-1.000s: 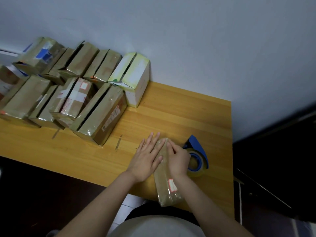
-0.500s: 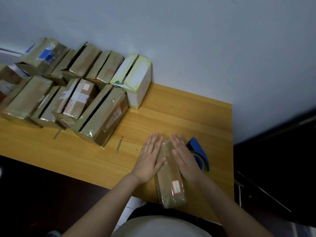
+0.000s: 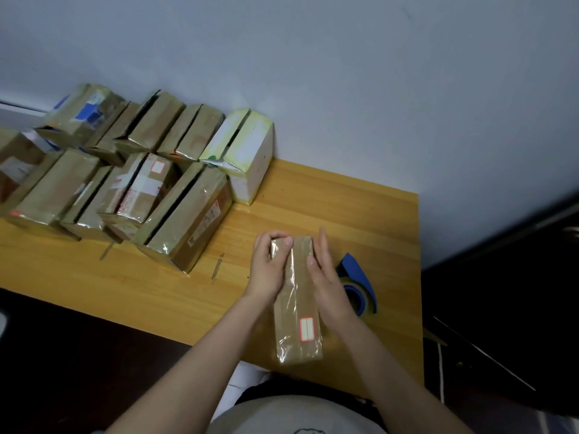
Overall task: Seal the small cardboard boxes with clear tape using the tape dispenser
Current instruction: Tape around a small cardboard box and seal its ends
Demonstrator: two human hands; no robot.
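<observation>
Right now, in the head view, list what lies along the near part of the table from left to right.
left hand → box → right hand → tape dispenser

Tape dispenser [image 3: 360, 285] partly hidden behind right hand [image 3: 329, 286]; leftmost boxes [image 3: 18, 164] cut off by frame edge.

No legible text anywhere. Box under the hands [image 3: 297, 308] has a white sticker w/ red border [image 3: 306, 329], blank or too small to read. Same kind of sticker [image 3: 157, 166] on a stacked box [image 3: 141, 189]; red print on the front box [image 3: 188, 220] side is blurred, unreadable.
</observation>
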